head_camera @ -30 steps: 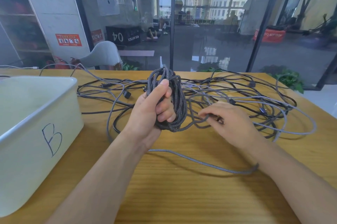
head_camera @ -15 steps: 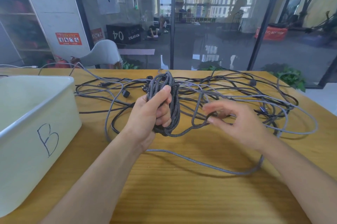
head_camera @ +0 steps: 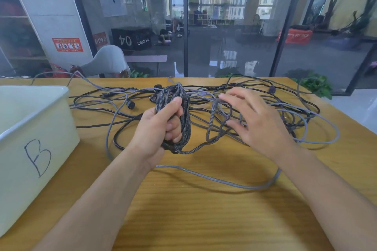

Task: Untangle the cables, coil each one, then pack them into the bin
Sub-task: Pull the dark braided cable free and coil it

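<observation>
Nearest us on the bench (head_camera: 204, 220), a loose run of grey braided cable (head_camera: 214, 179) is trailing across the wood and curving up under our right wrist. If it's the coil's own tail, it's prob going to drag or snag as we keep winding.

Just beyond, our left hand (head_camera: 161, 126) is gripping the coil (head_camera: 183, 120), fingers and thumb wrapped round the bundle, w/ one slack loop hanging off its bottom edge. If that grip is easing, the wraps are likely springing apart and we're redoing the coil.

Our right hand (head_camera: 257, 122) is hovering beside it, fingers spread wide, holding nothing; whether a strand is touching the fingertips we can't tell. Grabbing the wrong strand here means pulling a knot tighter.

Farther back, the tangle (head_camera: 275, 114) of black and grey cables is lying spread over the bench, plugs incl., so catches are likely.

Off to the left, the bin (head_camera: 36, 128) marked B is sitting near, w/ no cable showing in the visible part.
</observation>
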Motion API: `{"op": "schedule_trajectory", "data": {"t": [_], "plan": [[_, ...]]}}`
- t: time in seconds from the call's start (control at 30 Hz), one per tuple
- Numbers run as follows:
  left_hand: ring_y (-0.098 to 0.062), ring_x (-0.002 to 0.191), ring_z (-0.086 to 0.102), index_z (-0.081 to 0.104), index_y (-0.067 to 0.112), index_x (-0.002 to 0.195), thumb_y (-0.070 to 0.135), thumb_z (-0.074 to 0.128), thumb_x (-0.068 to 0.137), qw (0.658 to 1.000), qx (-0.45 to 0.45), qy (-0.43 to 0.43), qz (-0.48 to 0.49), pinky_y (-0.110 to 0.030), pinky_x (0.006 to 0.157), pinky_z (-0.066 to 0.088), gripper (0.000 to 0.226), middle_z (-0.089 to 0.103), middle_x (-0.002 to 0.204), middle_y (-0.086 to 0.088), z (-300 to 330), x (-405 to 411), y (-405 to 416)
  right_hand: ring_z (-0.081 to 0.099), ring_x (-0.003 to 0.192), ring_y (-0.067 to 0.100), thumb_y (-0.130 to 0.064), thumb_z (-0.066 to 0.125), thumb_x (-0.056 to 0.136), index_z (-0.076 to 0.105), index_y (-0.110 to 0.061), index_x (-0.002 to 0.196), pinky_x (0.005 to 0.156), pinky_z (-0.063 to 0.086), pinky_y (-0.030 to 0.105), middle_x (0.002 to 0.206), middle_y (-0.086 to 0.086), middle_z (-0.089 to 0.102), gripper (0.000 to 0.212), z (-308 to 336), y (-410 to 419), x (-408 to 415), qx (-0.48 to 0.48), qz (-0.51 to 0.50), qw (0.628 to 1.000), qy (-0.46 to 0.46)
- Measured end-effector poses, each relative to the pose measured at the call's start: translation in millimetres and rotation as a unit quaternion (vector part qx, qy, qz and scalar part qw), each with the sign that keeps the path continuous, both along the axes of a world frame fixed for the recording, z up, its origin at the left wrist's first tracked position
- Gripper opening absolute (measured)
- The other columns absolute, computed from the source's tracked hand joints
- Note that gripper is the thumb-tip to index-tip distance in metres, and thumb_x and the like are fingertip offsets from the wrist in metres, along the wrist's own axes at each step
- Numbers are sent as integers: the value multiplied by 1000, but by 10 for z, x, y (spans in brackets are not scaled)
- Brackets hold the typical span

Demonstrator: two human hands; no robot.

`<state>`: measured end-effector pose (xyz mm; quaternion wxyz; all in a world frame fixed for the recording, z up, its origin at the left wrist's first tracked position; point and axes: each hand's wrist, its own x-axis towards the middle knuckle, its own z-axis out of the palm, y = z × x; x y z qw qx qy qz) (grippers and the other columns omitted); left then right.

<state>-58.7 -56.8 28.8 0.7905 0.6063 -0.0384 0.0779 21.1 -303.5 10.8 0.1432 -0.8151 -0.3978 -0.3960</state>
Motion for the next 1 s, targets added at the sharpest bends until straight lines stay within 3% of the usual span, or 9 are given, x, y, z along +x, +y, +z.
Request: {"op": "schedule_trajectory", "data": {"t": [0.17, 0.3, 0.47, 0.6, 0.77, 0.83, 0.9, 1.0], "plan": [[-13, 46, 25, 58, 18, 74, 33, 58, 103, 999, -32, 10, 22, -25, 48, 32, 33, 28, 52, 6, 7, 13, 64, 55, 134, 32, 3, 73, 88, 35, -18, 159, 107, 47, 49, 160, 12, 41, 83, -28, 35, 52, -22, 15, 998, -54], [-12, 45, 26, 58, 18, 75, 34, 58, 103, 999, -39, 19, 23, -25, 48, 31, 33, 28, 52, 7, 7, 28, 120, 58, 129, 34, 6, 70, 90, 30, -23, 161, 102, 49, 47, 160, 11, 41, 86, -79, 64, 87, -35, 19, 996, -75], [-13, 45, 25, 58, 17, 76, 34, 58, 103, 1000, -17, 18, -5, -25, 47, 31, 32, 27, 52, 5, -1, 20, 62, 58, 113, 27, 15, 73, 82, 26, -26, 162, 93, 52, 45, 142, 11, 52, 101, -184, 117, 141, -40, 7, 998, -56], [-14, 47, 25, 59, 18, 75, 36, 58, 103, 1000, -7, 21, -13, -25, 49, 31, 33, 27, 53, 5, -7, 20, 69, 54, 106, 24, 11, 74, 86, 18, -30, 165, 85, 55, 40, 131, 10, 51, 105, -239, 83, 199, -63, -8, 998, -17], [-14, 47, 25, 59, 17, 74, 33, 59, 103, 1000, -1, 30, -1, -26, 48, 31, 33, 28, 53, 4, -17, 32, 96, 54, 95, 22, 9, 75, 88, 49, -13, 154, 77, 51, 35, 111, 6, 58, 75, -201, 75, 189, -54, -2, 998, -20], [-14, 47, 25, 59, 17, 75, 34, 59, 103, 999, -11, 34, -6, -26, 48, 30, 33, 28, 53, 5, -21, 32, 94, 54, 96, 22, 6, 75, 89, 58, -12, 147, 78, 51, 33, 114, 5, 56, 63, -199, 117, 161, -55, 22, 998, -27], [-13, 46, 25, 59, 17, 76, 35, 59, 103, 999, -17, 31, -17, -26, 48, 30, 32, 28, 53, 5, -16, 33, 98, 53, 101, 21, 12, 73, 86, 61, -15, 144, 81, 47, 30, 123, 4, 52, 66, -210, 157, 126, -64, 28, 997, -29], [-13, 46, 25, 58, 16, 75, 33, 59, 103, 999, 4, 30, -26, -26, 47, 30, 32, 28, 53, 4, -7, 34, 88, 55, 104, 26, 18, 74, 80, 63, -17, 140, 79, 52, 35, 127, 7, 49, 70, -193, 141, 114, -37, 5, 998, -50]]}}
